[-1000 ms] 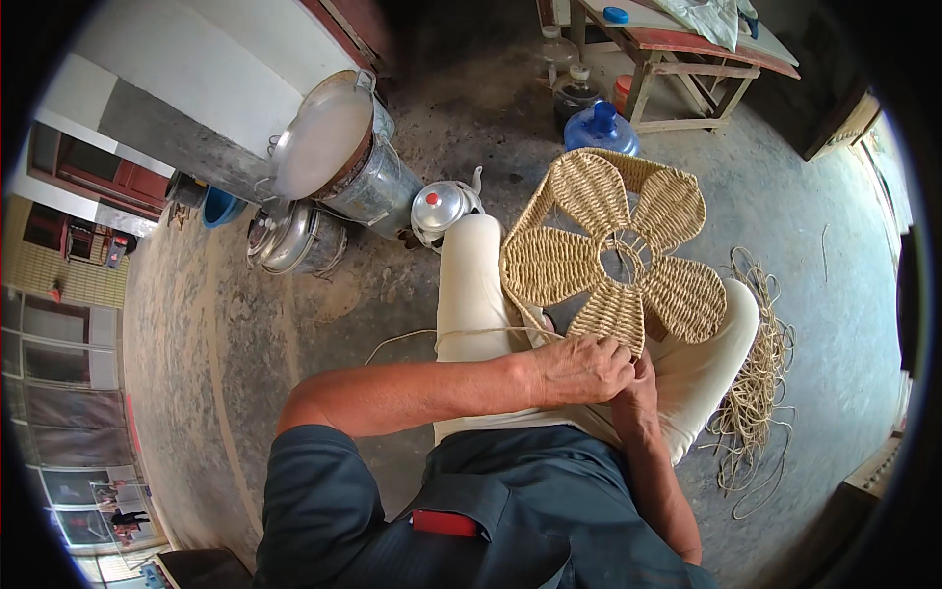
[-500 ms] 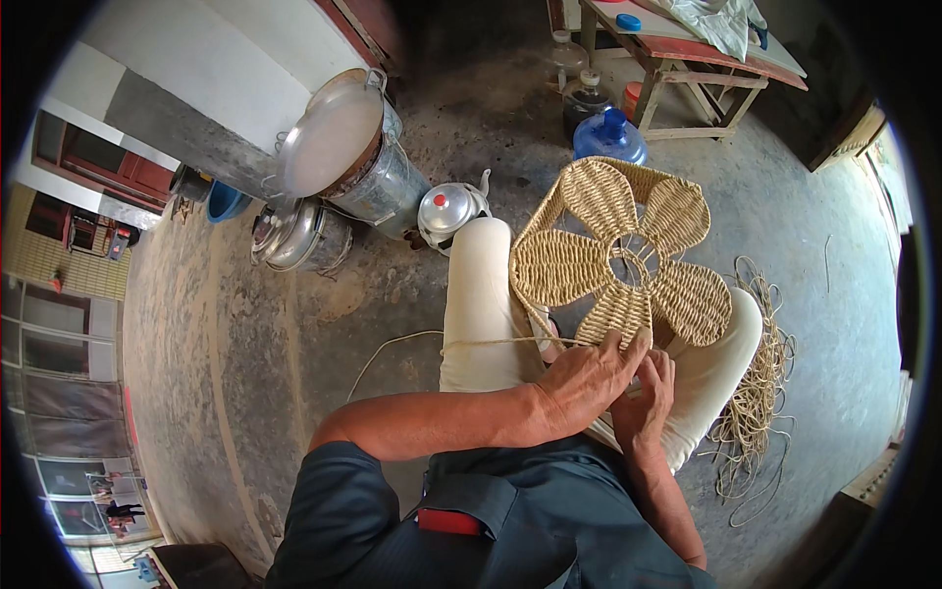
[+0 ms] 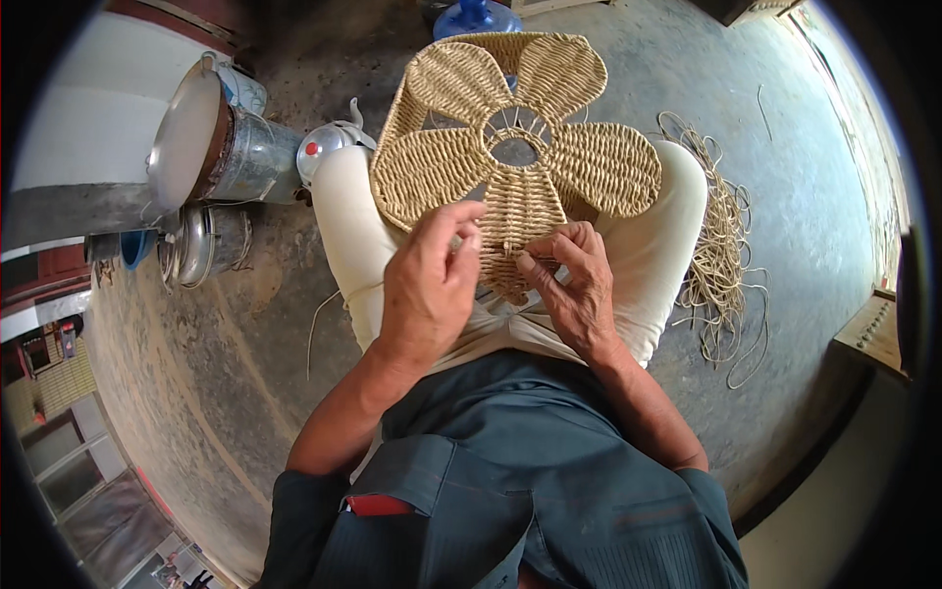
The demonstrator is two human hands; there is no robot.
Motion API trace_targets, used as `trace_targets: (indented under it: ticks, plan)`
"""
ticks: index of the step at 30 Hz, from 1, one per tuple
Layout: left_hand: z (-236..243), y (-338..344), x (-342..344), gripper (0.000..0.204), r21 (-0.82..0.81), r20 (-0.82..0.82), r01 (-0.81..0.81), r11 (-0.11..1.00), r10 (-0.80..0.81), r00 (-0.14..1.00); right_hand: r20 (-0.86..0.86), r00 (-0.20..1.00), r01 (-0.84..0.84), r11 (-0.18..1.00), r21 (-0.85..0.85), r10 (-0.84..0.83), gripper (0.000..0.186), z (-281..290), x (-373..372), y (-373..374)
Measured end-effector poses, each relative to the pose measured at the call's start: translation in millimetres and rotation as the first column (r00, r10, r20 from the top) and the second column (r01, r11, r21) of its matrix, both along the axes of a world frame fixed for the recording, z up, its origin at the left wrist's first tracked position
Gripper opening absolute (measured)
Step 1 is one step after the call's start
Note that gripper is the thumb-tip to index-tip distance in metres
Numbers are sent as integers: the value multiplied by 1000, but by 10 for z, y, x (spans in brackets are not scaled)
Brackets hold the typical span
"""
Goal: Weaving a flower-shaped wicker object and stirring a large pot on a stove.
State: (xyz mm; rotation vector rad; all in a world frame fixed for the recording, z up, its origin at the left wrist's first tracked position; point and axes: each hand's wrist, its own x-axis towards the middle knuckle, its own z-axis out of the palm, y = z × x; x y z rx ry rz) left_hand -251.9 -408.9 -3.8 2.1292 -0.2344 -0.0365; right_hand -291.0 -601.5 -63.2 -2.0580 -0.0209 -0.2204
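A straw-coloured woven basket with a flower-shaped face of broad petals around a small ring rests across my thighs. My right hand pinches the edge of its lowest petal between thumb and forefinger; whether a cord end is caught there too is hard to see. Just left of that petal hovers my left hand, its fingers loosely bent and thumb apart, with nothing visible in it. A thin cord trails over my left thigh toward the floor.
A tangled heap of cord lies on the floor beside my right knee. Left of my left knee stand a kettle, a metal stove with a wide pan and a lidded pot. A blue water jug is beyond the basket.
My view has shifted, so the basket appears further left and higher. My left hand has come away from the petal's lower edge, where both hands were together. The right stays at the petal.
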Motion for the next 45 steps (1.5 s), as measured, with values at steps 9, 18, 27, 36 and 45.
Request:
trace_targets:
  ticks: [9, 18, 27, 36, 45]
  plan:
    - [-374, -128, -251, 26, 196, 271, 132, 972, -183, 945, -344, 920, 114, 713, 692, 187, 18, 218, -134, -181]
    - [-451, -242, -280, 38, 474, 416, 182, 862, -401, 816, -455, 886, 419, 569, 708, -87, 20, 291, -103, -990]
    - [-402, -340, -339, 51, 683, 368, 137, 717, -500, 784, -292, 946, 322, 339, 884, -137, 18, 371, 107, -1244]
    - [-310, -445, -213, 40, 462, 225, 288, 839, -425, 877, -325, 937, 292, 802, 521, -130, 27, 139, -292, -694]
    - [-327, -488, -139, 31, 396, 133, 320, 861, -398, 908, -379, 922, 199, 737, 646, 83, 54, -225, -206, -348]
